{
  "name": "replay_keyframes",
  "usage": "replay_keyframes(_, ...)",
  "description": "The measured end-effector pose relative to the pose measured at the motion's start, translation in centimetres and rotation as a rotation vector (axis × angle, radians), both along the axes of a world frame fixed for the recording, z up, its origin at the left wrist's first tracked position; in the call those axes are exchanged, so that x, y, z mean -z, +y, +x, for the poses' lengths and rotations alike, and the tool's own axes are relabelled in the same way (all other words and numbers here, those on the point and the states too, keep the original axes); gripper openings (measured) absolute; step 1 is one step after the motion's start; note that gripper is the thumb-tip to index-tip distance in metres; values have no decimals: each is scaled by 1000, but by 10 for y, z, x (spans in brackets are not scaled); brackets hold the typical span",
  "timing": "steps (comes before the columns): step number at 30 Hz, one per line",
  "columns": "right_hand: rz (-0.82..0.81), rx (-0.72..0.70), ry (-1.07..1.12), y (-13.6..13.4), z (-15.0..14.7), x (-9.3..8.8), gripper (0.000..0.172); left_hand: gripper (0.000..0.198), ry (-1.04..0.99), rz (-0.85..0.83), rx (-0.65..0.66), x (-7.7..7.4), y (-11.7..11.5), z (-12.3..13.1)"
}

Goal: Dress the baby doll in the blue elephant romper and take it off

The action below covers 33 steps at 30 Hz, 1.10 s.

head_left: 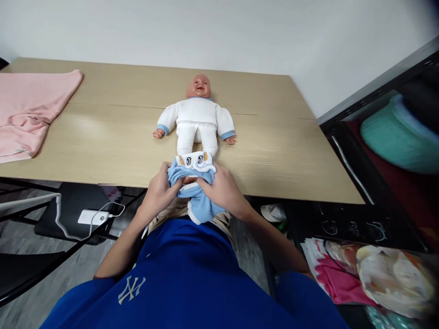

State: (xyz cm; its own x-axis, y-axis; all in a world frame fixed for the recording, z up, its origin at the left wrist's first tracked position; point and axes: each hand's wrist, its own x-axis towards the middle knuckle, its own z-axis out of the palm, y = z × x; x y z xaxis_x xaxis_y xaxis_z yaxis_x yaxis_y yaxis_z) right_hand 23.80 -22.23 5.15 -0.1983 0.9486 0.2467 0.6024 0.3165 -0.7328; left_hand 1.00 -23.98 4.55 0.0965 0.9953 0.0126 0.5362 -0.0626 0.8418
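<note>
A baby doll [197, 112] lies on its back on the wooden table, head toward the wall, in a white top with blue cuffs. At its feet, by the table's near edge, are small blue and white pants [206, 205] with an embroidered pair of eyes. My left hand [161, 188] grips the left side of the bunched pants. Opposite it, my right hand [224, 188] grips the right side, thumb inward. A bit of the doll's foot [190, 180] shows inside the gathered cloth. One pant leg hangs down below my right hand.
A pink garment [30, 109] lies at the left of the table [274, 151]. Below is a black chair [61, 217] with a white power bank [93, 217] and cable. On the right, a shelf holds a teal basin [401, 135], with pink cloth [339, 281] and bags lower down.
</note>
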Motion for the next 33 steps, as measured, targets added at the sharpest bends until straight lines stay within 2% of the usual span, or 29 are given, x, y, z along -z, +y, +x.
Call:
replay_keyframes(4, -17, -25, -136, 5, -5, 9, 47, 23, 239, 15, 40, 15, 10, -2)
replay_keyframes(8, -63, -38, -259, 7, -5, 20, 59, 22, 342, 68, 96, 42, 23, 1)
replay_keyframes(11, -61, -92, -249, 9, -3, 27, 58, 34, 273, 172, 78, 61, 34, 5)
replay_keyframes(15, -41, -140, -126, 18, 3, 30, 57, 53, -44, 269, 87, 75, 46, 7)
replay_keyframes(17, -36, -165, -47, 24, 7, 31, 58, 50, -177, 264, 118, 75, 51, 7)
replay_keyframes(19, -38, -181, 20, 31, 11, 33, 57, 43, -213, 250, 130, 72, 55, 6)
replay_keyframes(24, -69, -134, 107, 41, 17, 36, 51, 33, -107, 239, 196, 57, 70, -1)
replay_keyframes(28, -64, -104, 81, 46, 18, 37, 52, 25, -49, 240, 260, 48, 83, -9)
replay_keyframes(33, 4, -130, 2, 51, 19, 41, 57, 41, -115, 230, 278, 47, 88, -13)
